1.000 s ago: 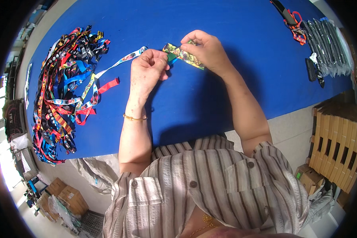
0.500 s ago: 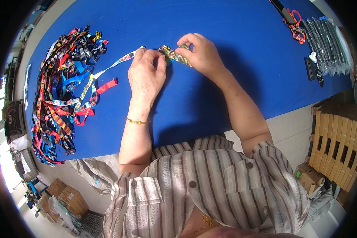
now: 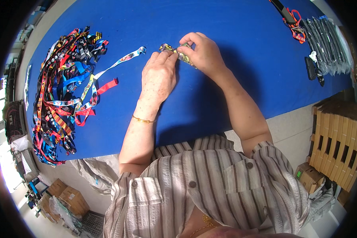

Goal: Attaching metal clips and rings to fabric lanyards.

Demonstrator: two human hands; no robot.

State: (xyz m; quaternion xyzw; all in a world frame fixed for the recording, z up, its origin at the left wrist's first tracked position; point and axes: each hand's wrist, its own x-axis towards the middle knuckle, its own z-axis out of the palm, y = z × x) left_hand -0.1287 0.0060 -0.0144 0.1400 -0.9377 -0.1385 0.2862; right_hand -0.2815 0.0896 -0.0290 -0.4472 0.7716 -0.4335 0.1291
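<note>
A short printed yellow-green and dark ribbon strap [image 3: 189, 61] lies across the middle of the blue table, held from both ends of its visible length. My right hand [image 3: 204, 50] pinches it between thumb and bent forefinger. Fingers of my left hand [image 3: 159, 73] are pressed together on its left part, covering some of it. To the left of that hand, the loose end of a light printed ribbon [image 3: 127, 58] rests untouched. It runs back to a large heap of multicoloured ribbon straps [image 3: 53, 91].
A red strap end [image 3: 107, 86] sticks out of the heap. At the far right are clear-bagged dark flat items [image 3: 325, 47], a black-handled tool [image 3: 281, 11], orange-red cord [image 3: 297, 31] and a black clip-like piece [image 3: 310, 68]. Cardboard boxes [image 3: 73, 200] stand on the floor.
My left hand has let go of the light printed ribbon's end and moved right onto the yellow-green strap. The right hand keeps its pinch, barely shifted.
</note>
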